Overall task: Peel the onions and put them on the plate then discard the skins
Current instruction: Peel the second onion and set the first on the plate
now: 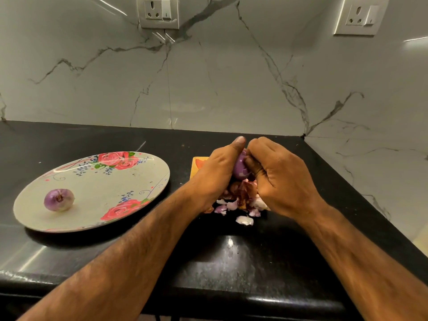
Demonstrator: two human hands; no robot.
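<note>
A purple onion [240, 167] is held up between both hands over the counter. My left hand [215, 172] grips it from the left, thumb raised along its top. My right hand [280, 177] curls against its right side, fingertips pinching at the skin. Under the hands lies a heap of red and white onion skins [240, 205]. One peeled onion [59, 199] sits on the left part of the oval floral plate [129, 179], which lies to the left of the hands.
An orange board or mat [198, 163] peeks out behind my left hand, mostly hidden. The black counter [231, 258] meets marble walls at the back and right, forming a corner. Two wall sockets [158, 12] sit high on the walls.
</note>
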